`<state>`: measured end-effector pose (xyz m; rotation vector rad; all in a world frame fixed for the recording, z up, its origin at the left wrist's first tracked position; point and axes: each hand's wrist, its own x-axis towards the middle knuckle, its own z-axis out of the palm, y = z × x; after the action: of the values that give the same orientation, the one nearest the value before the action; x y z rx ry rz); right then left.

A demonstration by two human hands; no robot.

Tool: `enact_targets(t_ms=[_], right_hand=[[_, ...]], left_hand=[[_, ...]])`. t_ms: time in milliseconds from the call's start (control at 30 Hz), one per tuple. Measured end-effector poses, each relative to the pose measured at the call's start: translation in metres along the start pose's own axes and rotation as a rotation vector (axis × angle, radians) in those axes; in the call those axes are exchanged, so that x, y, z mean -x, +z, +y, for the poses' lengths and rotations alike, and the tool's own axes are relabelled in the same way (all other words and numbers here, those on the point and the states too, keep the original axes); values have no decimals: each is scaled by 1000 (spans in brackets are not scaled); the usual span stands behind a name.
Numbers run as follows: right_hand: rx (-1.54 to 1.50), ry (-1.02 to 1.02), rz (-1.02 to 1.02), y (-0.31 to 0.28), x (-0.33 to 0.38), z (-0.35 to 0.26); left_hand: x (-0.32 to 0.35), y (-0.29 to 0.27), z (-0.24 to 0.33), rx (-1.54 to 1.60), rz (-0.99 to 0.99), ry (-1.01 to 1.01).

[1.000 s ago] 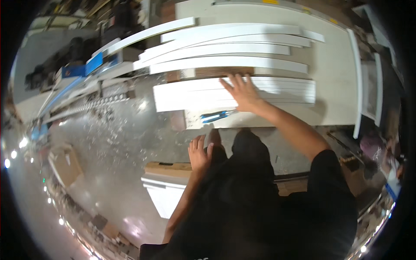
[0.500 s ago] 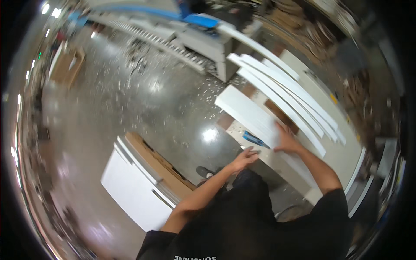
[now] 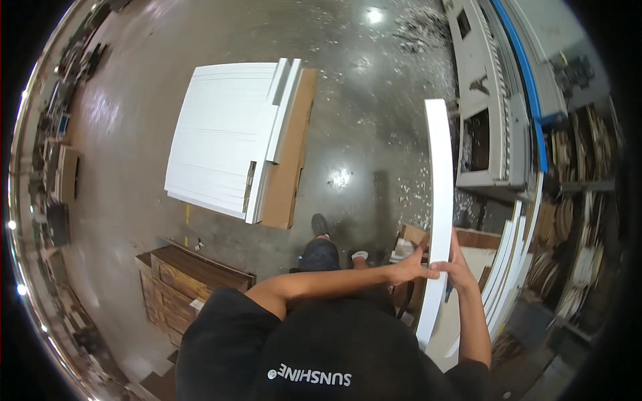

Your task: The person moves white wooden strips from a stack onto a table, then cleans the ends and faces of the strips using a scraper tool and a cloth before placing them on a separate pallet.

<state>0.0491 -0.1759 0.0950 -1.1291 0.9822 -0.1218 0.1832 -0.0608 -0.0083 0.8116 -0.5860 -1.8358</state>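
Observation:
A long white board (image 3: 439, 174) is held off the table to my right, its far end reaching out over the floor. My left hand (image 3: 409, 269) grips its left edge, the thumb lying on the top face. From the opposite edge my right hand (image 3: 459, 269) clasps it, with its thumb also on top and near the left one. The fingers beneath the board are hidden. Beyond my right hand, several long white strips (image 3: 506, 267) lie side by side on the worktable (image 3: 445, 334). The board covers part of that table.
Ahead and left is a stack of white panels (image 3: 221, 127) with brown cardboard (image 3: 287, 160) along its right side. Brown wooden panels (image 3: 180, 281) stand near my left elbow. A machine with a blue rail (image 3: 525, 60) borders the right. Debris (image 3: 428, 27) litters the floor beside it.
My left hand has moved from beside the table onto the white board, which is now lifted and gripped from both edges. My view has turned left, bringing the panel stack ahead of me.

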Motion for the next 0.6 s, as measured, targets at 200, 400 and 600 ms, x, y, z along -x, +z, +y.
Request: enact_targets(t_ms=[200,400,600], right_hand=[[268,-97,-229,110,-108,-121],[419,-185,-464,178,-201,-181],[992,-299,-908,155,-289,-175]], left_hand=[[34,-89,123,53,238,242],[61,-167,190,129,404,530],[85,-267,211,196,774,685]])
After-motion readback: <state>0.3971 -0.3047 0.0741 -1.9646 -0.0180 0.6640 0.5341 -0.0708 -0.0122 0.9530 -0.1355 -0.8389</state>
